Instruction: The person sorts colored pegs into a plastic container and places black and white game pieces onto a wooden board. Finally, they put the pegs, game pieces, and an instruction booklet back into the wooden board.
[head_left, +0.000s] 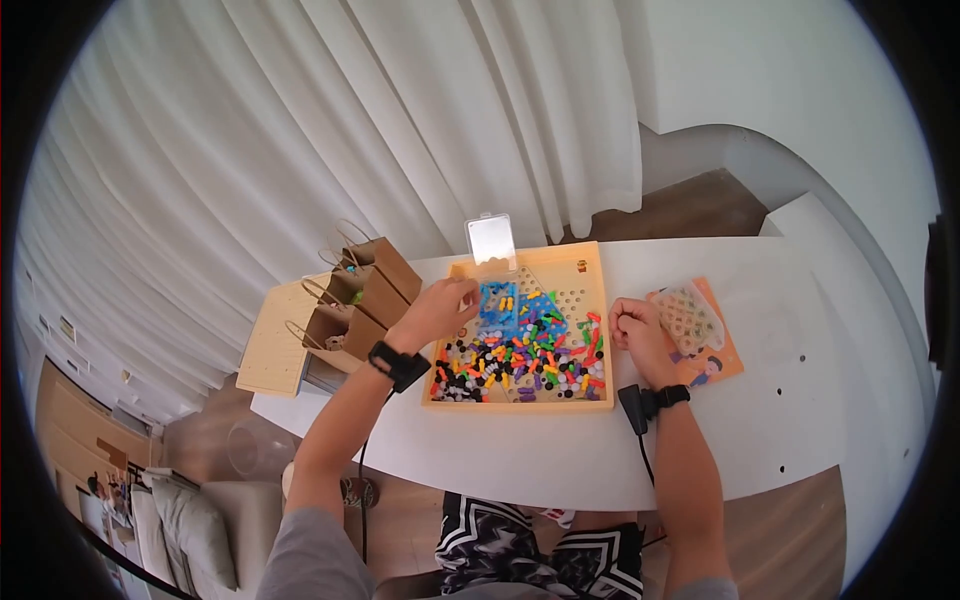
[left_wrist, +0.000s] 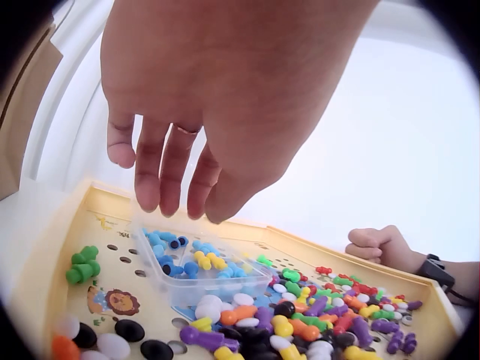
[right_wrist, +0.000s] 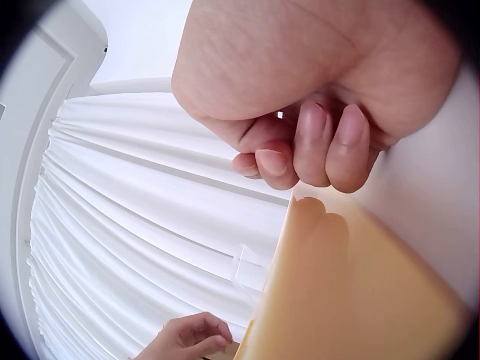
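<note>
My left hand [head_left: 438, 312] hangs over the left part of a yellow tray [head_left: 606, 375], its fingers pointing down and the thumb close to the index finger. No object shows between those fingertips in the left wrist view. Just below and beyond them stands a clear plastic box [left_wrist: 217, 289] with blue and yellow pegs [left_wrist: 210, 261] in it; its clear lid [head_left: 492, 240] is raised. Many colourful pegs [left_wrist: 360, 330] and black and white round pieces [left_wrist: 130, 330] lie loose in the tray. My right hand [head_left: 642, 335], fingers curled into the palm, is beside the tray's right edge, holding nothing visible.
An orange booklet [head_left: 725, 345] with a clear bag of ring-like pieces [head_left: 688, 318] on it lies right of the right hand. Several brown paper bags [head_left: 385, 270] and a light wooden board [head_left: 270, 340] stand at the left on the white table [head_left: 740, 440].
</note>
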